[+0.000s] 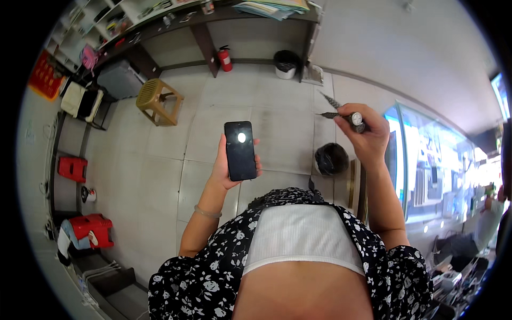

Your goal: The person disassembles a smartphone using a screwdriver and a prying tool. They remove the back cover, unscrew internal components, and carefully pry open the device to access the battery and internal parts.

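Black phone [240, 160], dark screen up with a bright glare spot, lies in the left hand [222, 169], above the tiled floor [213, 141]. Left fingers [258, 166] grasp its right edge, thumb along the left edge. Likely light, stiff, slick on the glass, fragile if dropped; best held by the long side edges, palm under, screen untouched. Right hand [372, 133], well apart to the right, has its fingers closed on two pointed tools [332, 101], tips leftward, exact kind unclear. Those look rigid and slim; hold by the thick handles, keep points off the glass. Further out: black-lined bin [332, 159] below the right hand, tan stool [160, 101] up left, lit glass case [426, 165] at right.
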